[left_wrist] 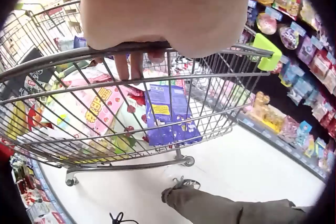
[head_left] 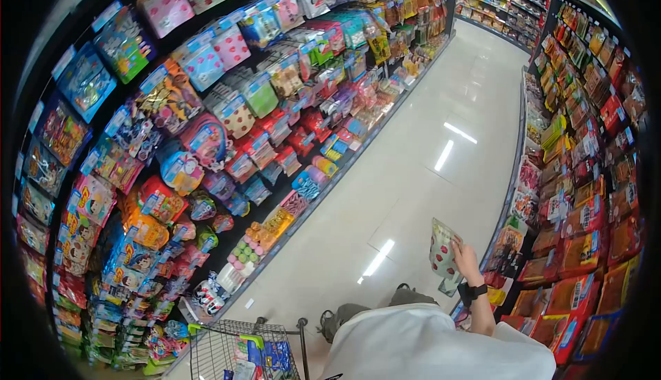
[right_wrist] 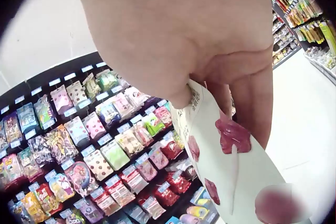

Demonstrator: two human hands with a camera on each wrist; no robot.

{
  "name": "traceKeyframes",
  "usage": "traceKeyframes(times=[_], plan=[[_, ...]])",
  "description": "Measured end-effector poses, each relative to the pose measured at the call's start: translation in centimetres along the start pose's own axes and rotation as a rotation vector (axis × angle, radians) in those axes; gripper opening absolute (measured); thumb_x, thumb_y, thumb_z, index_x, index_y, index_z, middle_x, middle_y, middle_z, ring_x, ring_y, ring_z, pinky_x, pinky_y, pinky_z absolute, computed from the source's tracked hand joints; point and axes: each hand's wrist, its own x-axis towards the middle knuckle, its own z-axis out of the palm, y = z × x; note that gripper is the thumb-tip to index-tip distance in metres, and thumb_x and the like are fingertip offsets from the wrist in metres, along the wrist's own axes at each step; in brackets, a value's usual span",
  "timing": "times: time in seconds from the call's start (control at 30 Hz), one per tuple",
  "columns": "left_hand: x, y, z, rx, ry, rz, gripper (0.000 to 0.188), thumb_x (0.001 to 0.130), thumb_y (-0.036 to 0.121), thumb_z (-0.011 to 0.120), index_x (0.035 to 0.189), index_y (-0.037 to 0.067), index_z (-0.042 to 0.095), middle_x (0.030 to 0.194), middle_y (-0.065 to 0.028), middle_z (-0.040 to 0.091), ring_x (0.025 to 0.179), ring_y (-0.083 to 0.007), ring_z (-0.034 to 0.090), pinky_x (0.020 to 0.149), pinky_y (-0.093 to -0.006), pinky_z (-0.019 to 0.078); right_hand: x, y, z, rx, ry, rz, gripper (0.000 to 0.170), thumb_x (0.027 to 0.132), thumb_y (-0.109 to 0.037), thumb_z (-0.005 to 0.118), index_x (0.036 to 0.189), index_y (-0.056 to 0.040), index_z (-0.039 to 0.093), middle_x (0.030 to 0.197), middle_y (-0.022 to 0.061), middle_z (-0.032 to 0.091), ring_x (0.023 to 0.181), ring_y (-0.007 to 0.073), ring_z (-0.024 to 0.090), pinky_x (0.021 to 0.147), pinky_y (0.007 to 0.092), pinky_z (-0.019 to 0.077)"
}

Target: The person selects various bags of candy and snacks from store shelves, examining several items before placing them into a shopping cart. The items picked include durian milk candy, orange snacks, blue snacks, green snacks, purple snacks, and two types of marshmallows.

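And there was the pouch (head_left: 443,252), pale green with dark red prints, up in the right hand (head_left: 468,263), out over the glossy floor (head_left: 406,180) and close to the packs (head_left: 571,242) on the aisle's right side! That hand pinched it along one edge, thumb on one face, fingers behind, the rest of the pouch slanting away from the palm; a red print near its far end was blurred. A black watch (head_left: 474,292) sat on that wrist, just beyond a white shirt (head_left: 427,342). Over to the left hand (left_wrist: 168,14), and it was hooked on the cart (left_wrist: 47,60), palm across the rim, fingers curled over and hanging down inside the wires. And what a load below those fingers: a purple bag (left_wrist: 168,113), a pink pack (left_wrist: 97,103) just beside it, more packets crowding round! A lime-green corner piece (left_wrist: 269,52) capped the rim. Across the aisle, a rack (head_left: 231,242) rose in tiers, hung thick with bright bags, low goods lining its foot.
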Motion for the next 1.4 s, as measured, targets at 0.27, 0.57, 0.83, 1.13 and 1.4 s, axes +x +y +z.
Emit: traceKeyframes(times=[0.27, 0.57, 0.83, 1.13, 1.4], plan=[[-3.0, 4.5, 13.0, 0.049, 0.129, 0.053, 0.059, 0.085, 0.050, 0.052, 0.101, -0.006, 0.058, 0.088, -0.0254, 0.062, 0.081, -0.0380, 0.060, 0.073, -0.0441, 0.0489, 11.8, 6.6, -7.4, 0.028, -0.007, -0.054, 0.047, 0.094, -0.034, 0.043, 0.080, 0.0062, 0.061, 0.061, 0.0259, 0.055, 0.063, 0.0414, 0.058, 0.060, 0.0456, 0.0451], [3.7, 17.6, 32.3, 0.047, 0.221, 0.210, 0.060, 0.085, 0.051, 0.050, 0.099, -0.007, 0.058, 0.090, -0.0263, 0.062, 0.083, -0.0397, 0.060, 0.074, -0.0458, 0.0483, 25.7, 7.6, -6.7, 0.169, 0.047, -0.115, 0.051, 0.094, -0.036, 0.043, 0.074, 0.0075, 0.061, 0.054, 0.0202, 0.056, 0.055, 0.0333, 0.062, 0.054, 0.0404, 0.0463], [0.8, 18.6, 41.5, 0.201, 0.276, 0.160, 0.062, 0.086, 0.052, 0.049, 0.097, -0.008, 0.059, 0.091, -0.0271, 0.061, 0.085, -0.0413, 0.059, 0.076, -0.0474, 0.0477, 40.4, 7.4, -11.0, 0.206, -0.183, -0.097, 0.046, 0.095, -0.035, 0.045, 0.085, 0.0077, 0.061, 0.055, 0.0143, 0.058, 0.048, 0.0205, 0.054, 0.050, 0.0375, 0.0431], [-14.2, 4.8, 34.8, 0.558, 0.343, -0.027, 0.064, 0.086, 0.053, 0.047, 0.096, -0.009, 0.059, 0.093, -0.0280, 0.061, 0.088, -0.0430, 0.059, 0.078, -0.0492, 0.0470, 52.4, 0.6, -16.6, 0.956, -0.133, -0.158, 0.036, 0.096, -0.028, 0.048, 0.111, 0.0035, 0.058, 0.100, 0.0034, 0.063, 0.090, 0.0069, 0.052, 0.080, 0.0240, 0.0429], [-21.6, 0.0, 33.2, 0.600, 0.574, -0.165, 0.066, 0.086, 0.054, 0.046, 0.094, -0.010, 0.059, 0.094, -0.0288, 0.060, 0.090, -0.0446, 0.058, 0.079, -0.0507, 0.0464, 56.6, -1.5, -20.4, 0.932, -0.399, -0.265, 0.037, 0.096, -0.027, 0.049, 0.114, 0.0042, 0.056, 0.106, 0.0057, 0.062, 0.095, 0.0096, 0.055, 0.083, 0.0260, 0.0434]])
